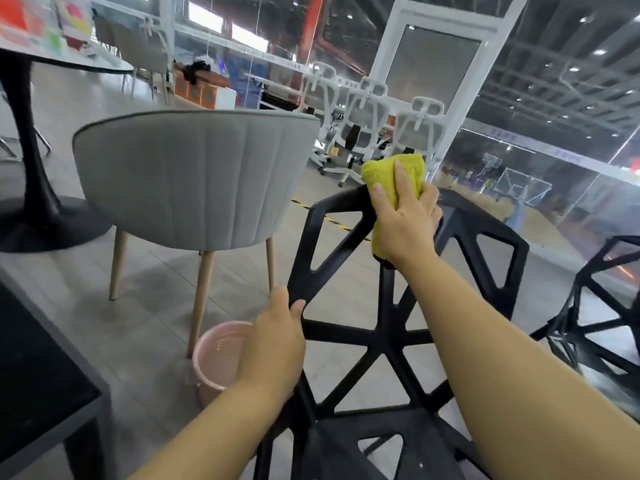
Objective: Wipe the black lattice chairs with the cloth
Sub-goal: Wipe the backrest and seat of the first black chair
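Front and centre, chair [381, 337]: black, open lattice of bars, filling the middle of the head view; back reaching up toward the glass wall, seat low at the bottom edge.
Cloth [388, 174]: yellow, bunched up, draped over the top rail of the chair back near its upper left corner; hanging down the near side, with a dark patch at the lower end.
Right hand [407, 223]: up high on an outstretched arm, clamped over the cloth, fingers spread across it and pressing it against the rail.
Left hand [273, 344]: lower and nearer, wrapped round the left side bar of the chair, thumb hooked over the inner edge. Firm hold, that.
Hands together or apart: well apart, both on the same frame, high right and low left.
Second chair [602, 306]: same black lattice, off to the right, cut by the picture edge, standing clear of the first.
Grey chair [194, 178]: padded, pale wooden legs, left of the black one, back turned this way.
Bucket [214, 362]: pink, on the floor beside the grey chair's front leg, partly hidden behind the left hand; glints inside, contents hard to tell.
Table [34, 375]: dark, bottom left corner.
Round table [31, 150]: top left, on a black pedestal.
Office chairs [360, 129]: white, lined up in the background beyond the cloth.
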